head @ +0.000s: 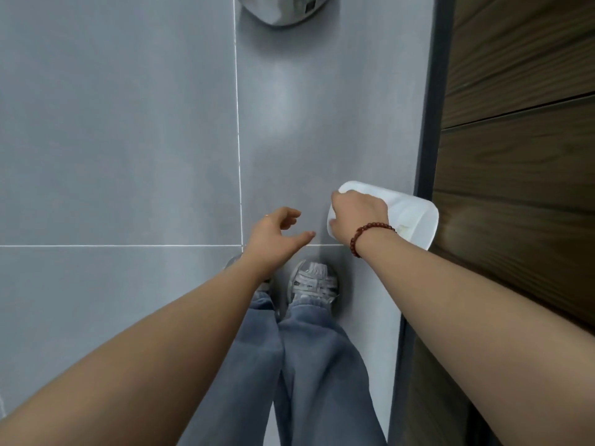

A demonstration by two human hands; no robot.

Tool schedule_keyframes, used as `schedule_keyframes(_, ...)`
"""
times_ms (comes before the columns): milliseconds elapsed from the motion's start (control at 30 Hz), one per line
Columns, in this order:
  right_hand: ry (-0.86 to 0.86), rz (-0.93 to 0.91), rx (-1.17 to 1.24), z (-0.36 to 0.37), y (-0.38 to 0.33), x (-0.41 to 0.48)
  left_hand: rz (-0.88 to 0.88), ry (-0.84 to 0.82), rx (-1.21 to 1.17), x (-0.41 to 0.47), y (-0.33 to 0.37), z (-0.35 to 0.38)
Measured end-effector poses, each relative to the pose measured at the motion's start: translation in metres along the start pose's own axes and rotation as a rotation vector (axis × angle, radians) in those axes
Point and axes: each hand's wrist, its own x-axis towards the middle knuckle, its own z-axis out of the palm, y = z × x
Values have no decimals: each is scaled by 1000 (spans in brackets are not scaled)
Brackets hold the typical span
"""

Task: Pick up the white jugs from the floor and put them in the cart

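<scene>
A white plastic jug point(407, 214) sits close to the dark wooden wall at the right, just above the grey tiled floor. My right hand point(357, 217), with a red bead bracelet on the wrist, is closed on the jug's top, which it hides. My left hand point(277, 233) hovers open to the left of the jug, fingers spread, holding nothing. No cart is in view.
A grey tiled floor point(128, 140) fills the left and middle. A dark wood-panelled wall point(521, 156) with a dark baseboard runs down the right. A pale rounded object point(283, 9) lies at the top edge. My feet in grey sneakers point(312, 280) stand below the hands.
</scene>
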Motion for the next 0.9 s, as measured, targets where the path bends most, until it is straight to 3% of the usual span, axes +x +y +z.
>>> schedule_keyframes(133,-3,63,-5,-2,3,-4,-20,20,-51,-6,-1,-4)
schedule_keyframes(300,-22,119,223,-18,23,-28,-7,52,-83,-22,10,-23)
schedule_keyframes(400,113,163,410,-38,19,-55,-2,73,-129,-36,25,-39)
schedule_keyframes(633,458,213,1127,-133,-10,-121,16,101,-305,-93,76,-97)
schedule_keyframes(800,483,45,1434,-223,-20,-181,102,52,-379,-154,134,-165)
schedule_keyframes(900,526,-119,1489,-290,-26,-232,183,51,-433,-201,179,-209)
